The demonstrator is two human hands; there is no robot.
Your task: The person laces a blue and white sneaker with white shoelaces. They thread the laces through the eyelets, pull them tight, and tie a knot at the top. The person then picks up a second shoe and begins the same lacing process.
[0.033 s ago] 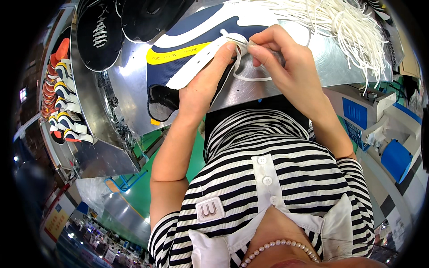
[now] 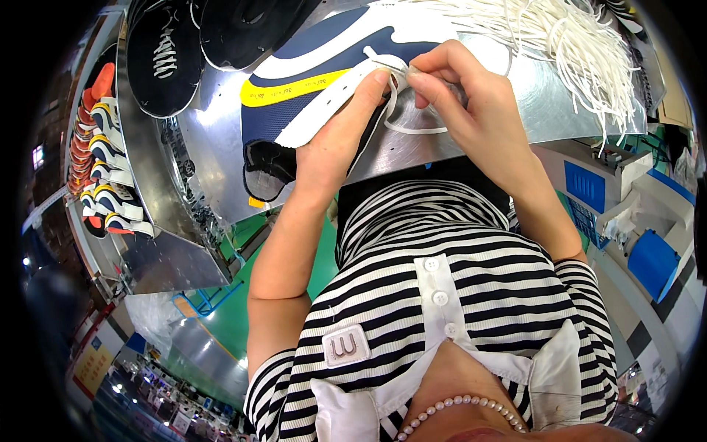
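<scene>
A shoe upper [image 2: 276, 114] in navy mesh with white and yellow side panels lies on the metal table. My left hand [image 2: 339, 121] is closed on it, the thumb pressing the white eyelet strip [image 2: 317, 110] and the other fingers hidden beneath. White shoelace [image 2: 412, 130] passes through eyelets near my left thumb, and one short end sticks up beyond it. Just right of the upper, my right hand [image 2: 475, 103] pinches the lace between thumb and fingertips. The lace's loop hangs down between both hands.
A heap of white shoelaces [image 2: 582, 62] spreads over the back right of the metal table [image 2: 221, 177]. Black shoe pieces [image 2: 166, 59] lie at the back left. More shoe uppers [image 2: 110, 166] are stacked along the far left. Blue-and-grey equipment [image 2: 585, 184] stands to the right.
</scene>
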